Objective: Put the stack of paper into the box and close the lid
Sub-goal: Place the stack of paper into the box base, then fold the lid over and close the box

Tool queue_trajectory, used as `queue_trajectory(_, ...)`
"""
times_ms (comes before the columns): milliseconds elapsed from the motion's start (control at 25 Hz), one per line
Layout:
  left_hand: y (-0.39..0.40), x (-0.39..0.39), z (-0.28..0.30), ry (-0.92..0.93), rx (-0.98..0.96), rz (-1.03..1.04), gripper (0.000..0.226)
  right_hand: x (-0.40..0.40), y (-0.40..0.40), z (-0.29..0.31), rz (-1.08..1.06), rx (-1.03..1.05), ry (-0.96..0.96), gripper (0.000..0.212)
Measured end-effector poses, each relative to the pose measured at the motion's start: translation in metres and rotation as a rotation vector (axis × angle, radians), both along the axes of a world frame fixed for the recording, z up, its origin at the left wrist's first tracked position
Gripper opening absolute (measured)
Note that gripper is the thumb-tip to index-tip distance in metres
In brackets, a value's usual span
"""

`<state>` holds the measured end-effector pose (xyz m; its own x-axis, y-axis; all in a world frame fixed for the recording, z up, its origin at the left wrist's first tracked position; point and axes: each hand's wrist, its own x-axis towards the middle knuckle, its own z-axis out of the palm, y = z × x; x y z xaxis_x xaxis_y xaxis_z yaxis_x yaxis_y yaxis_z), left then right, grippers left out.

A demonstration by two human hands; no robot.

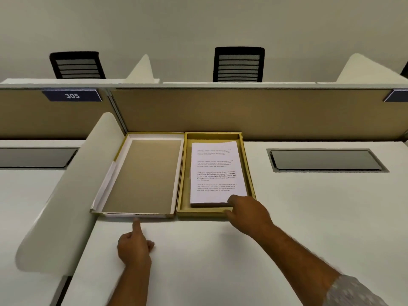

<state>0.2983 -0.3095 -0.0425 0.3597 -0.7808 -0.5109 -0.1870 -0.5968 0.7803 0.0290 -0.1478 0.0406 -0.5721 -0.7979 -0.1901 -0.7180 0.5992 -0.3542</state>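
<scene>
A shallow yellow box [250, 173] lies open on the white desk, and a stack of printed white paper [217, 173] lies flat inside it. The lid [141, 175] rests upside down to the box's left, touching it, showing a brown inside with white edges. My right hand [247, 209] rests on the box's near right corner, fingers over the paper's near edge and the front wall. My left hand [134, 244] is on the desk with the forefinger stretched out, its tip touching the lid's near edge; the other fingers are curled.
A curved white divider [66, 195] stands to the left of the lid. A tan partition [265, 111] runs behind the box. A grey cable hatch [326, 160] is set in the desk [220, 261] at the right. Two black chairs [239, 64] stand beyond the partition.
</scene>
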Motion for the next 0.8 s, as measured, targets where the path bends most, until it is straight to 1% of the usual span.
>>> queue_trajectory(40, -0.008, 0.002, 0.000, 0.006, 0.012, -0.025, 0.070, 0.012, -0.003, 0.000, 0.034, -0.017, -0.010, 0.032)
queue_trajectory(80, -0.015, 0.003, 0.000, 0.026, 0.001, -0.056, 0.069, 0.023, -0.006, 0.000, 0.063, -0.036, -0.014, 0.032)
queue_trajectory(160, -0.025, -0.003, 0.004, 0.077, -0.046, -0.089, 0.055, 0.040, -0.012, 0.002, 0.128, -0.063, 0.008, 0.034)
queue_trajectory(240, -0.027, -0.011, 0.008, 0.000, -0.092, -0.152, 0.057, 0.051, -0.018, 0.006, 0.184, -0.075, 0.055, 0.035)
queue_trajectory(320, -0.022, -0.017, 0.012, -0.015, -0.175, -0.124, 0.055, 0.056, -0.024, 0.014, 0.183, -0.104, 0.060, 0.034)
queue_trajectory(400, -0.013, -0.025, 0.019, 0.089, -0.274, -0.037, 0.057, 0.056, -0.030, 0.024, 0.160, -0.163, 0.040, 0.030)
queue_trajectory(520, -0.001, -0.034, 0.029, 0.278, -0.468, 0.036, 0.071, 0.058, -0.036, 0.044, 0.087, -0.297, -0.070, 0.029)
queue_trajectory(600, 0.011, -0.040, 0.039, 0.397, -0.558, 0.004, 0.077, 0.061, -0.040, 0.059, 0.052, -0.403, -0.160, 0.029)
queue_trajectory(640, 0.016, -0.045, 0.043, 0.414, -0.595, -0.053, 0.079, 0.064, -0.043, 0.067, 0.044, -0.455, -0.190, 0.031)
queue_trajectory(680, 0.022, -0.051, 0.047, 0.382, -0.642, -0.131, 0.079, 0.068, -0.046, 0.074, 0.043, -0.504, -0.213, 0.034)
queue_trajectory(800, 0.035, -0.067, 0.056, 0.087, -0.839, -0.390, 0.070, 0.079, -0.054, 0.094, 0.036, -0.626, -0.318, 0.052)
